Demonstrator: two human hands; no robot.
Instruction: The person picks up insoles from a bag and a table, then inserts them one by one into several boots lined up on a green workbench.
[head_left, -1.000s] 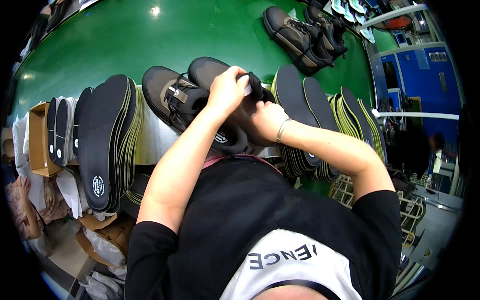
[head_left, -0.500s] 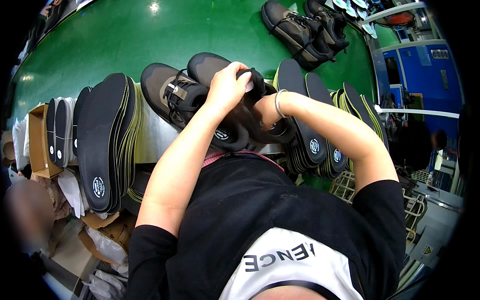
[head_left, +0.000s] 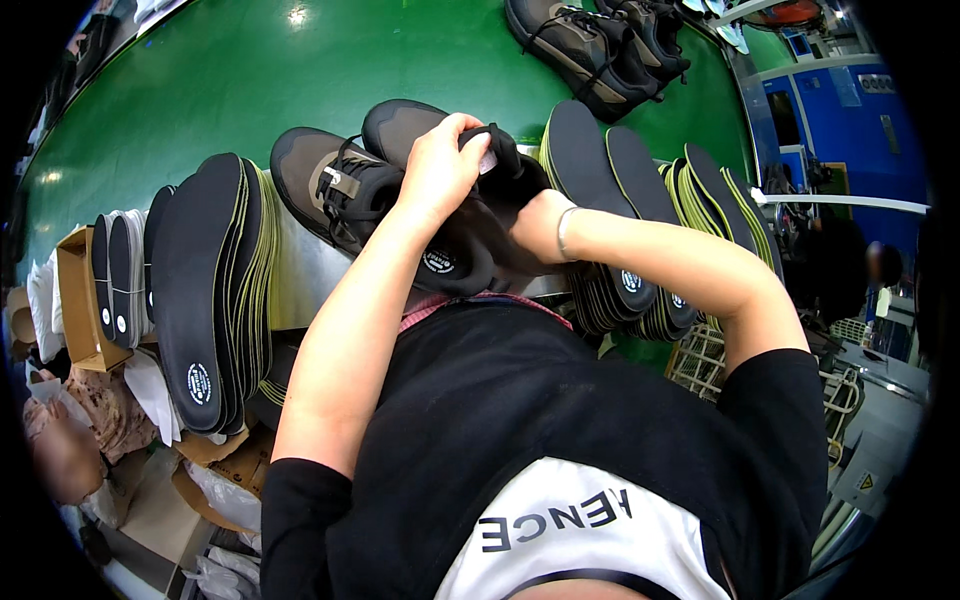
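Head view: left hand (head_left: 438,170) pinches the black padded tongue (head_left: 503,146) of a brown-and-black shoe (head_left: 402,128); right hand (head_left: 541,226) at its opening, fingers hidden, can't tell grip. Shoe sits between a matching laced brown-and-black shoe (head_left: 318,178) and stacked black, lime-edged insoles (head_left: 580,160), near edge of glossy green table (head_left: 250,85).

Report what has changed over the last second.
The right hand moved from the edge of the farther-right shoe of the near pair into its opening, its fingers now hidden. The left hand still holds that shoe's tongue. The other shoe beside it and the black insole stacks stayed in place.
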